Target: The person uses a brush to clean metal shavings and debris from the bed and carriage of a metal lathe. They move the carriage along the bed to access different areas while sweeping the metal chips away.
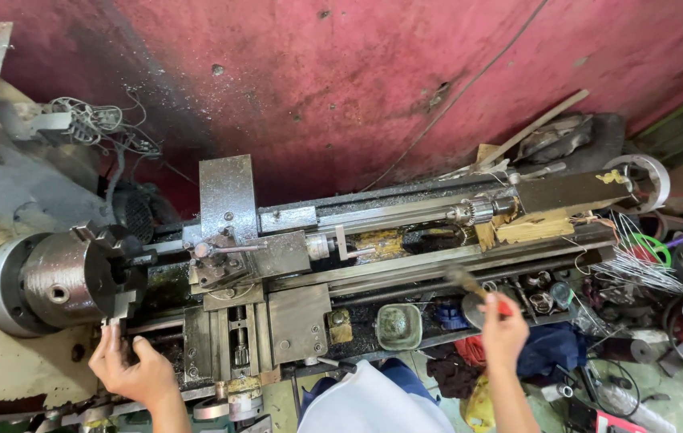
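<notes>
Against a pink wall (341, 72), a grimy lathe (293, 273): left hand (129, 365) loosely touches its chuck (77, 277) (left end); right hand (503, 329) clenches a red-handled tool (478, 290).

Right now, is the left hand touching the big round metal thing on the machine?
Touching. The head view shows the left hand's fingertips pressed against a jaw at the bottom edge of the round metal chuck, with no gap visible.
</notes>
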